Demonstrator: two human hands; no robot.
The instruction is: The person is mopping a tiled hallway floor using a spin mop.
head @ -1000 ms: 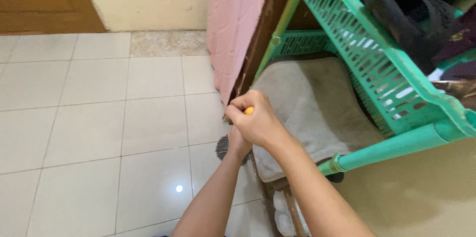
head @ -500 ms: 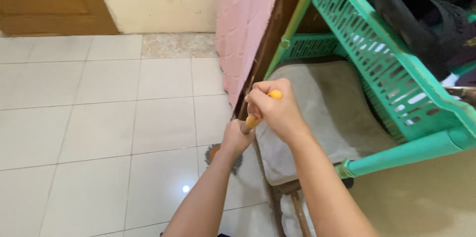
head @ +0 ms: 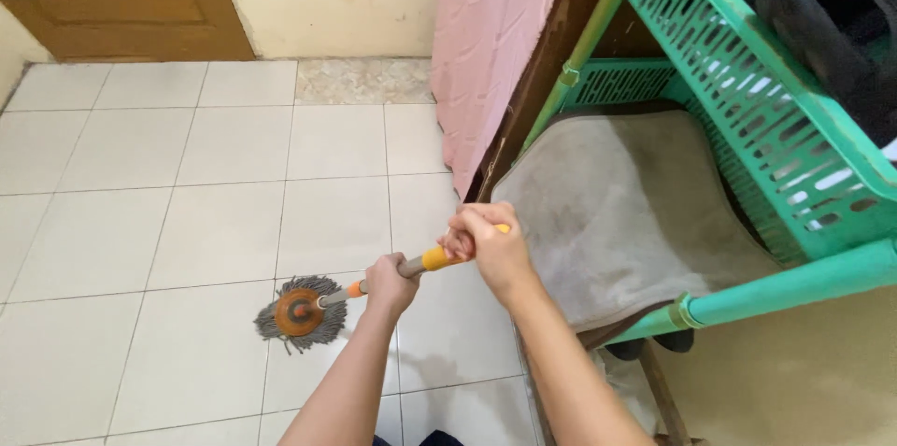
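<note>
Holding the mop (head: pixel 374 289) tight in both fists, the left hand (head: pixel 389 283) sits lower than the right hand (head: pixel 488 242), its gray head (head: pixel 299 312) on the floor (head: pixel 168 222) near the green rack (head: pixel 775 156).

Both bare forearms are rising from the bottom edge of the frame toward its centre; the left hand (head: pixel 388 283) is sitting lower and further left, its fingers curling shut in a fist, knuckles facing up; the right hand (head: pixel 488 245) is sitting just above and to its right, also clenching tight, wrist bending slightly; the two fists are lying near each other, not touching.
</note>
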